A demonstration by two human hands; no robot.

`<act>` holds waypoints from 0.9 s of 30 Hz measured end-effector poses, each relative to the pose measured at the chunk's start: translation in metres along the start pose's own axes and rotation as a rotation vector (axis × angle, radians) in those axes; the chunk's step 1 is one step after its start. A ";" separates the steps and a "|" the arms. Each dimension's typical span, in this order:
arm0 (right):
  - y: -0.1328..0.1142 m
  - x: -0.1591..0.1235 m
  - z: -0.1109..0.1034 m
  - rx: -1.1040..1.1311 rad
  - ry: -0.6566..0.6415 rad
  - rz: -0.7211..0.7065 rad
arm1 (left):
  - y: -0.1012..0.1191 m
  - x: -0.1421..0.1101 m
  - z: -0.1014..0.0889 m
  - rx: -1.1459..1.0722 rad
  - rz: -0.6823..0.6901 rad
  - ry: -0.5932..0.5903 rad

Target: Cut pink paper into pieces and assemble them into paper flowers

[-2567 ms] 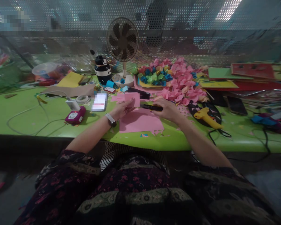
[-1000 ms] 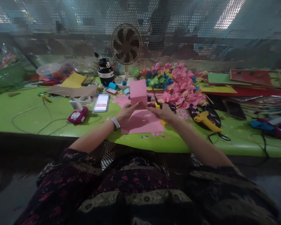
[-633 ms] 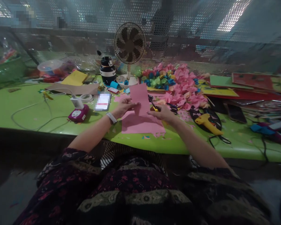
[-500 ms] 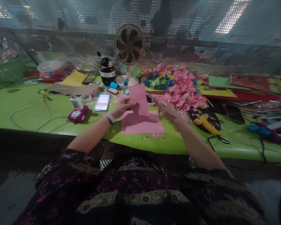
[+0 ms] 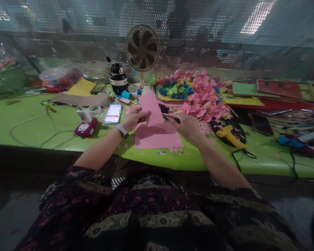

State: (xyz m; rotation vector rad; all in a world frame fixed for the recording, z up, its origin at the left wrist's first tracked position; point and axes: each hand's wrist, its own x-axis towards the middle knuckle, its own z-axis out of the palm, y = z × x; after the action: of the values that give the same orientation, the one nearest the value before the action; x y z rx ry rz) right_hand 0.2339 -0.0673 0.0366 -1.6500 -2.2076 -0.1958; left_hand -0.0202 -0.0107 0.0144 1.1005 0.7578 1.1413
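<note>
My left hand [image 5: 133, 117] pinches a small pink paper sheet [image 5: 151, 108] and holds it up, tilted, above the table. My right hand [image 5: 187, 124] grips scissors [image 5: 171, 118] whose blades point left and meet the right edge of that sheet. Under both hands a larger pink sheet [image 5: 158, 136] lies flat on the green table [image 5: 31, 129], with small paper scraps along its front edge.
A pile of pink and coloured paper flowers [image 5: 196, 94] lies behind my hands. A yellow glue gun [image 5: 229, 134] rests to the right, a magenta device [image 5: 85, 128] with cables to the left. A small fan [image 5: 142, 52], a dark bottle [image 5: 118, 79] and a phone [image 5: 113, 113] stand farther back.
My left hand lifted the small pink sheet off the table and now tilts it. My right hand raised the scissors and brought their blades to the sheet's right edge.
</note>
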 end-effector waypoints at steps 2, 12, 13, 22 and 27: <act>-0.004 0.000 0.003 -0.042 -0.032 -0.010 | -0.002 0.001 0.001 -0.031 -0.001 0.014; -0.010 0.004 0.004 0.001 -0.135 -0.089 | -0.002 0.002 0.003 -0.030 0.015 0.044; -0.011 0.004 0.005 -0.005 -0.140 -0.088 | -0.003 0.001 0.005 -0.035 0.016 0.047; -0.015 0.001 0.007 -0.034 -0.130 -0.167 | -0.010 0.003 0.005 -0.061 0.038 0.040; -0.017 0.002 0.011 -0.023 -0.135 -0.163 | -0.014 0.004 0.005 -0.053 0.004 0.044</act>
State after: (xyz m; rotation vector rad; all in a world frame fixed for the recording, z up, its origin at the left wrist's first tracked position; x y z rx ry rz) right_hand 0.2155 -0.0675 0.0292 -1.5362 -2.4520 -0.1575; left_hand -0.0101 -0.0091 0.0029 1.0359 0.7559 1.1855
